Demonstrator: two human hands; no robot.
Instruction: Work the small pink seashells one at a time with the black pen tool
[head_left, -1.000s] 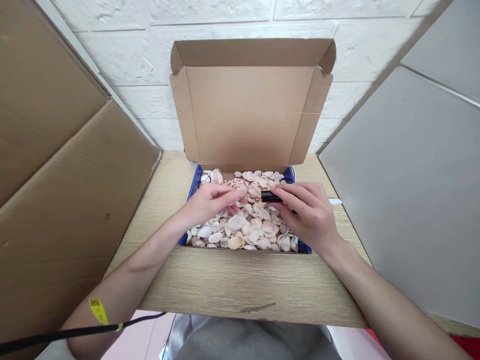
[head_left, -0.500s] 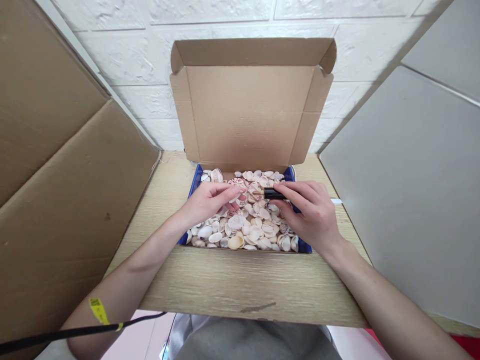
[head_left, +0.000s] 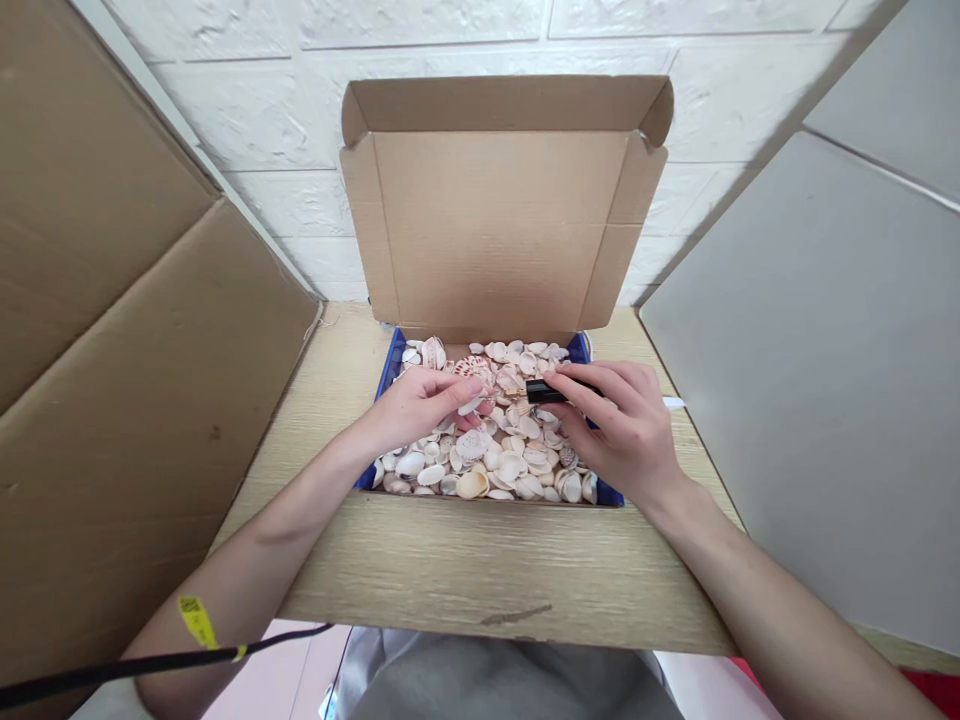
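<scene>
Pinched between thumb and fingers, a small white seashell [head_left: 471,405] is in my left hand [head_left: 420,402]. My right hand [head_left: 626,425] is closed around a small black mini drill [head_left: 541,391], held level. Its thin brass-coloured tip points left at the shell; whether the two touch I cannot tell. Both hands are over an open cardboard box [head_left: 386,375] with blue sides. Loose shells [head_left: 510,465] in white, cream and pinkish tones fill it. Larger red-patterned shells [head_left: 474,368] lie just behind my left fingers.
The box's brown lid [head_left: 499,220] stands raised against the white brick wall [head_left: 247,110]. Under the box is a pale wooden tabletop [head_left: 480,560]. Cardboard [head_left: 150,380] walls the left side and a grey panel [head_left: 825,350] the right. A black cable [head_left: 150,667] crosses my left forearm.
The drill has shifted slightly left, its tip closer to the shell. My left fingers have turned a little, so more of the shell shows.
</scene>
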